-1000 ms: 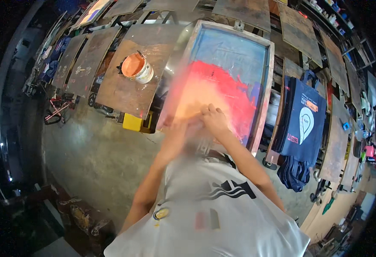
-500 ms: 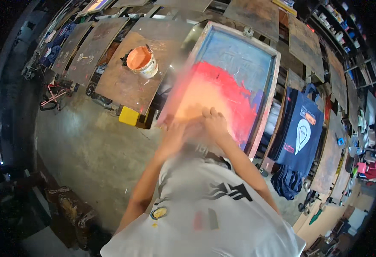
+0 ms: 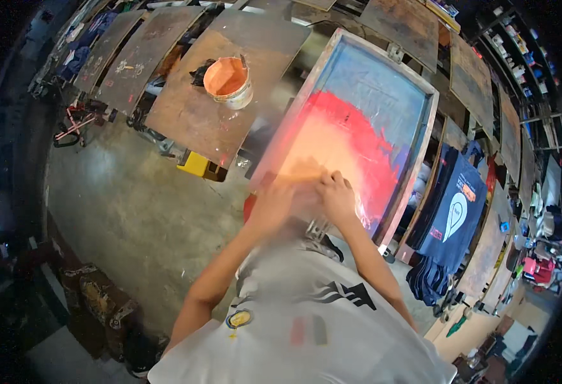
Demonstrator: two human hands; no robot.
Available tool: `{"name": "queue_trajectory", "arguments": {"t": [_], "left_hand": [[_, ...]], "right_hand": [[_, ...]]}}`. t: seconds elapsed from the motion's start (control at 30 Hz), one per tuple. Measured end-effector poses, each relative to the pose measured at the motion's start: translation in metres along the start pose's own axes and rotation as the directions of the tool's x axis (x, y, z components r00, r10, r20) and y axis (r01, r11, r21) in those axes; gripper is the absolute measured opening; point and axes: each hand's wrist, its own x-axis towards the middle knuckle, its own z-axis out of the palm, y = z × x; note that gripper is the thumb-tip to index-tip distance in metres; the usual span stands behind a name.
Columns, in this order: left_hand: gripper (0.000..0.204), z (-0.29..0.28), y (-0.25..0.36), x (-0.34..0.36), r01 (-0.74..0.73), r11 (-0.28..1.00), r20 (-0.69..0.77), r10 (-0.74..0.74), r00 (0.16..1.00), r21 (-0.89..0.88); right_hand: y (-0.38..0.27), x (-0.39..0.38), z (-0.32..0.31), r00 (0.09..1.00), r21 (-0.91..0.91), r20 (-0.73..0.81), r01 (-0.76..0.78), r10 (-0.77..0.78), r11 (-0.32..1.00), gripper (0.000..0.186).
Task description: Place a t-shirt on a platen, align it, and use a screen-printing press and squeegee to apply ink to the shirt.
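A wooden-framed printing screen (image 3: 432, 121) with blue mesh lies in front of me, slanting away to the upper right. Red ink (image 3: 373, 137) and a pale orange patch (image 3: 316, 144) cover its near and middle part. At the near end are my left hand (image 3: 271, 208) and my right hand (image 3: 337, 197), side by side. The right hand's fingers are bent over, gripping something. My left hand is also curled, though a blur covers part of it. What lies between and under the hands is smeared and cannot be made out.
A white bucket with orange ink (image 3: 233, 96) stands on a brown board (image 3: 178, 115) left of the screen. To the right hangs a stack of dark blue printed cloth (image 3: 450, 211). A yellow container (image 3: 194, 164) sits below the board. Bottle shelves (image 3: 517, 48) are far right.
The whole view has shifted, with the screen and bucket now farther right in the picture. Both hands stay curled at the screen's near end, slightly closer to my body.
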Motion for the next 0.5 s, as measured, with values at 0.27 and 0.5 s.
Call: {"name": "queue_trajectory", "arguments": {"t": [0.27, 0.5], "left_hand": [[0.048, -0.01, -0.021, 0.006, -0.102, 0.99, -0.008, 0.101, 0.995, -0.1], [0.035, -0.055, -0.066, 0.072, -0.224, 0.961, 0.172, 0.251, 0.953, -0.161]], "right_hand": [[-0.021, 0.0, 0.021, 0.98, -0.112, -0.159, -0.136, 0.117, 0.984, 0.038], [-0.012, 0.049, 0.004, 0.959, 0.003, 0.007, -0.282, 0.282, 0.959, 0.019]]}}
